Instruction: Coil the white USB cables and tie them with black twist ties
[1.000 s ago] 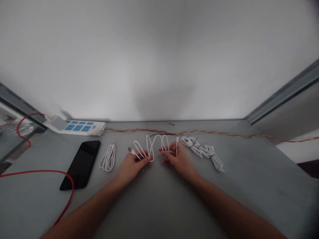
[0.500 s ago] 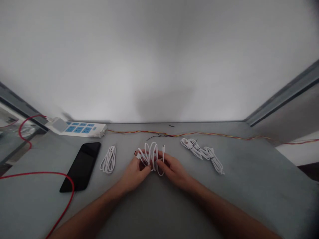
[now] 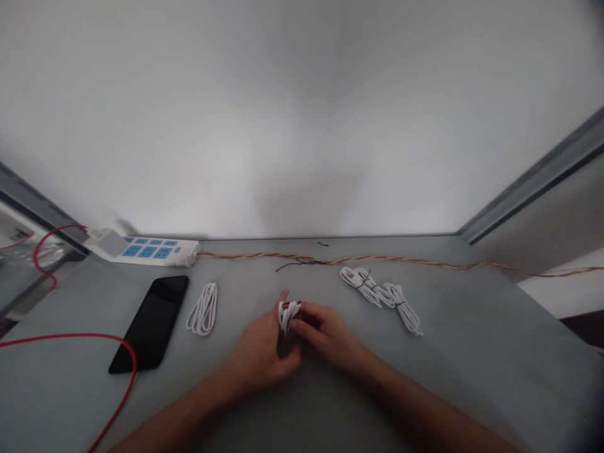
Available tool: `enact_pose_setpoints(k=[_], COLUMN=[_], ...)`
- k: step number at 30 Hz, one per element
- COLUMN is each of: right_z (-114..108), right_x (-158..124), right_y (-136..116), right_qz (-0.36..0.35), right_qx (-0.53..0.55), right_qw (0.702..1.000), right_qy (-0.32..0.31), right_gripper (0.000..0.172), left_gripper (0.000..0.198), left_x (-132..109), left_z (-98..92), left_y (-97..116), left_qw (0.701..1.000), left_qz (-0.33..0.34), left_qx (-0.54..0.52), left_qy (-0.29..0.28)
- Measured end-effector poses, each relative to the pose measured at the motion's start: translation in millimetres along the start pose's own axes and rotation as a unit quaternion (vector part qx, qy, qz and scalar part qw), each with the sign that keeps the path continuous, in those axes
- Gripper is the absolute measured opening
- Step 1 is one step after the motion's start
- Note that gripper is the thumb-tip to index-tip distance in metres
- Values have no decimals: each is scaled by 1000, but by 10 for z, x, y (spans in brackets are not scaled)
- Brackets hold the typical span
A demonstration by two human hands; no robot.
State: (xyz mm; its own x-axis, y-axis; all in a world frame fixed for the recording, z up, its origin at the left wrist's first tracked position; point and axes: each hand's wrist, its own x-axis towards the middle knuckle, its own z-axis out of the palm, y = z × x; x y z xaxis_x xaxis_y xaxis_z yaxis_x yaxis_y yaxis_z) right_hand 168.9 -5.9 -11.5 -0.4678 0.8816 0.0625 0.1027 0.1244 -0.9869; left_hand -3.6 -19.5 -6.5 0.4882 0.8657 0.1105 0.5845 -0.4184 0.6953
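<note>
My left hand [image 3: 264, 349] and my right hand [image 3: 325, 333] meet at the middle of the grey table [image 3: 472, 352]. Both are closed round one white cable [image 3: 287, 313], gathered into a tight bunch between them. Only the top of the bunch shows above my fingers. A coiled white cable [image 3: 204, 308] lies to the left of my hands. Two tied white cables [image 3: 382, 296] lie to the right.
A black phone [image 3: 151, 322] lies face up at the left. A white and blue power strip [image 3: 146, 250] sits at the back left. A red cord [image 3: 94, 352] loops along the left edge. A twisted red and yellow wire [image 3: 401, 259] runs along the back wall.
The cable was spread in wide loops between my hands. My hands have come together and drawn toward me, folding the loops into one tight bunch.
</note>
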Motion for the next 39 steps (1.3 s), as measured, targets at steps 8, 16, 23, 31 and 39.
enact_pose_setpoints(k=[8, 16, 23, 31, 39], right_z=[-17, 7, -182, -513, -483], right_x=[-22, 35, 100, 271, 279], right_y=[28, 17, 85, 191, 173], right_qz=[-15, 31, -24, 34, 56], right_qx=[-64, 49, -42, -513, -559], right_qw=[997, 994, 996, 846, 819], right_qy=[37, 93, 77, 144, 112], right_gripper=[25, 25, 31, 43, 42], left_gripper=[63, 52, 44, 42, 39], left_x=[22, 32, 68, 100, 71], left_z=[43, 40, 35, -180, -108], left_y=[-36, -115, -87, 65, -28], left_qw=[983, 989, 994, 992, 984], left_qz=[-50, 24, 39, -107, -130], left_qx=[167, 144, 87, -53, -85], left_qy=[-54, 16, 48, 41, 89])
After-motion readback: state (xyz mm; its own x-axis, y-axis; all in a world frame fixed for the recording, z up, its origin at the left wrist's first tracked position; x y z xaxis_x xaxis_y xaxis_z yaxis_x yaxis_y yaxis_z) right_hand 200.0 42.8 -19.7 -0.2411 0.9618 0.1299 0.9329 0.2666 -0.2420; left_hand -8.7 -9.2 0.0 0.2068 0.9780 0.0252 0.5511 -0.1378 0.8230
